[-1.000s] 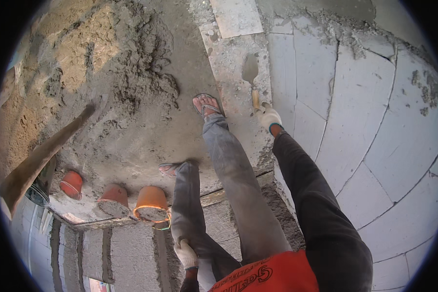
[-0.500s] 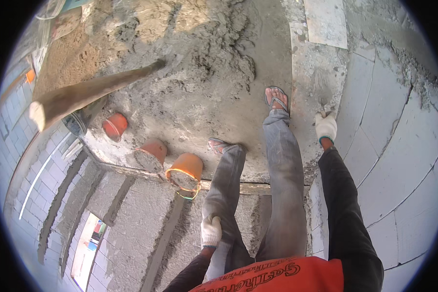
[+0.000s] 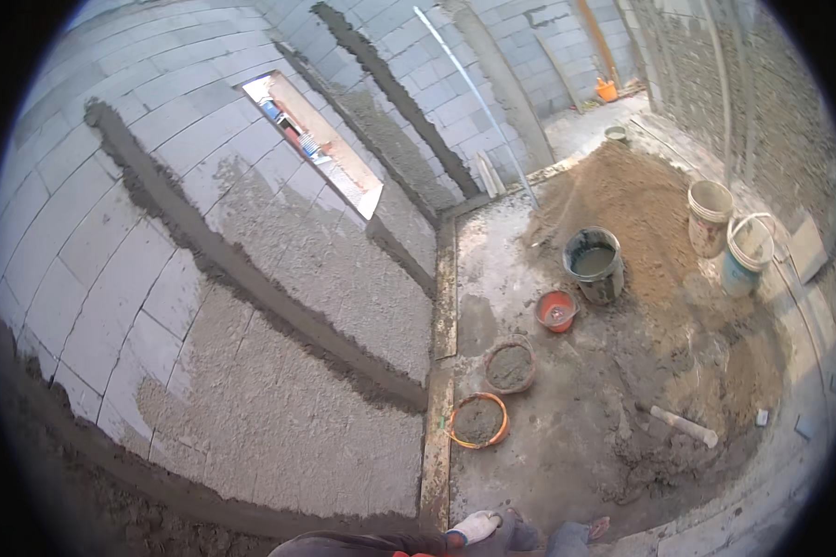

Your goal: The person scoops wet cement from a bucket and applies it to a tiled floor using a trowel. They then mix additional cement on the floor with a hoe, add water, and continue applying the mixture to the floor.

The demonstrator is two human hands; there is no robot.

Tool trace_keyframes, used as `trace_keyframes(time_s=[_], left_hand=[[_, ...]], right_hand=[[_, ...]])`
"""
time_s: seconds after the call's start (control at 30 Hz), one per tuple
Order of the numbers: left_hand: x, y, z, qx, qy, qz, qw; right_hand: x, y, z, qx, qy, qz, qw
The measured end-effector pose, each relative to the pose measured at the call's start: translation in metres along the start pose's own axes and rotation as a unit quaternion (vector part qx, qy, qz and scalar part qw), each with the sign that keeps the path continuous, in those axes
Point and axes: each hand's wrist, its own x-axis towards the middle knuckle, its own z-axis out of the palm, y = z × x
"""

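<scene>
My left hand (image 3: pixel 476 525), in a white knitted glove, lies on my grey-trousered leg at the lower edge. Its fingers look stretched over the knee, and I see nothing held in it. My right hand is out of the picture. Closest to the left hand stands an orange bucket (image 3: pixel 503 436) filled with grey mortar. Just beyond it is a duller reddish bucket (image 3: pixel 529 379), also holding mortar. To the right, a wooden tool handle (image 3: pixel 683 425) rises from a heap of wet mortar (image 3: pixel 655 469); its working end is hidden.
A small red bucket (image 3: pixel 556 312) and a dark bucket of greyish liquid (image 3: pixel 596 277) stand farther off. Behind them lies a sand pile (image 3: pixel 613 190), with two pale buckets (image 3: pixel 709 218) to its right. A block wall (image 3: pixel 186 306), partly plastered, rises at left.
My view has swung left, bringing the wall, sand and more buckets into sight. My right hand has left the picture. The left hand still rests on my leg.
</scene>
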Motion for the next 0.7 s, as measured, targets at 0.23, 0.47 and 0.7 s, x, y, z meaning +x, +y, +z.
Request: trace_keyframes(time_s=[0.23,0.47,0.7], left_hand=[[-0.135,-0.118,-0.033,-0.352,0.200,-0.220,0.888],[-0.300,-0.243,0.027,-0.418,0.505,-0.363,0.662],[-0.393,-0.230,-0.159,-0.201,0.644,-0.375,0.636]], right_hand=[[-0.028,-0.259,0.037,-0.167,-0.046,-0.266,0.948],[-0.112,-0.385,0.156,-0.266,-0.115,-0.402,0.869],[-0.101,-0.409,0.187,-0.286,-0.096,-0.447,0.842]])
